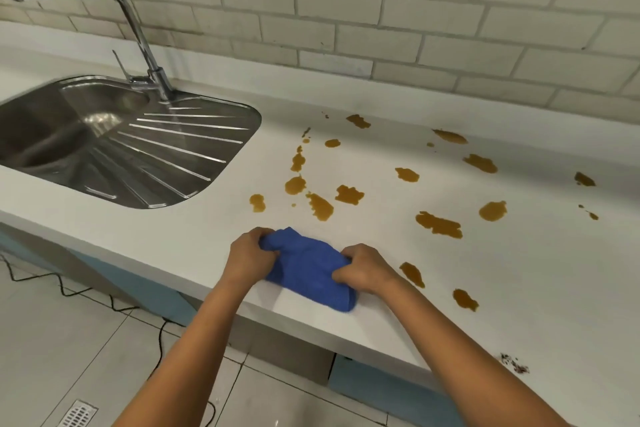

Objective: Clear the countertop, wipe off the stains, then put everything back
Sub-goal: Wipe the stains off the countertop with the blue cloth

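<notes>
A blue cloth (308,270) lies bunched near the front edge of the white countertop (381,156). My left hand (251,253) grips its left end with curled fingers. My right hand (363,269) grips its right end the same way. Several brown stains (438,224) are spread over the countertop beyond and to the right of the cloth. One brown stain (412,274) lies just right of my right hand.
A steel sink (104,142) with a ribbed drainer sits at the left, with a tall tap (138,31) behind it. A tiled wall (415,21) runs along the back. Dark crumbs (514,364) lie at the front right edge. A black cable (114,302) trails on the floor.
</notes>
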